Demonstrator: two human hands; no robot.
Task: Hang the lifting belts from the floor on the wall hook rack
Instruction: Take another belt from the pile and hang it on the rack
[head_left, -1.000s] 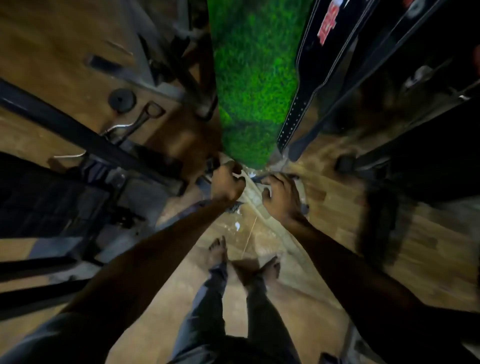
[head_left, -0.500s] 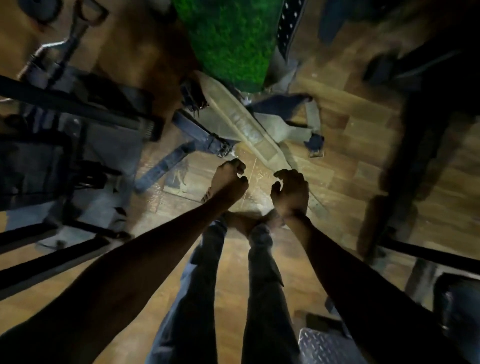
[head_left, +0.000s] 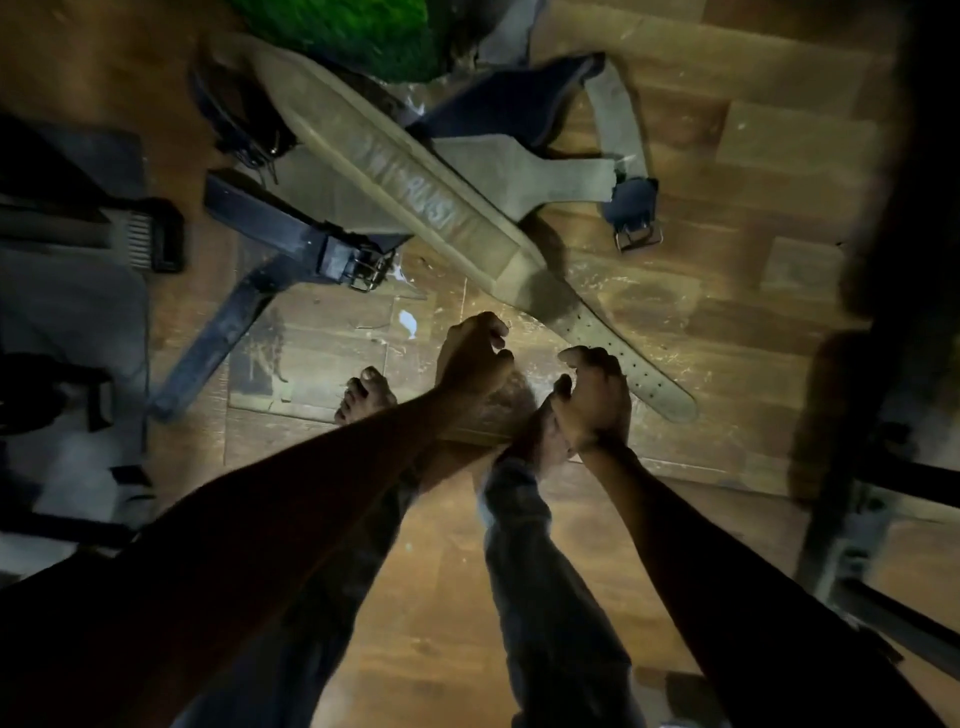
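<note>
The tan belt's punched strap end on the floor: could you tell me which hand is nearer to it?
Right. The right hand overlaps the tan belt along its punched strap end. The left hand hovers just beside that strap, farther from its tip.

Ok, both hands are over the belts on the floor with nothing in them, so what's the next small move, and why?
Probably lower the right hand onto the holed tail of the tan belt and grip it. That belt lies on top of the pile, its tail ends right beside that hand, and both the right and the left hand hover loosely curled, holding nothing. The dark belt lies partly under it.
</note>
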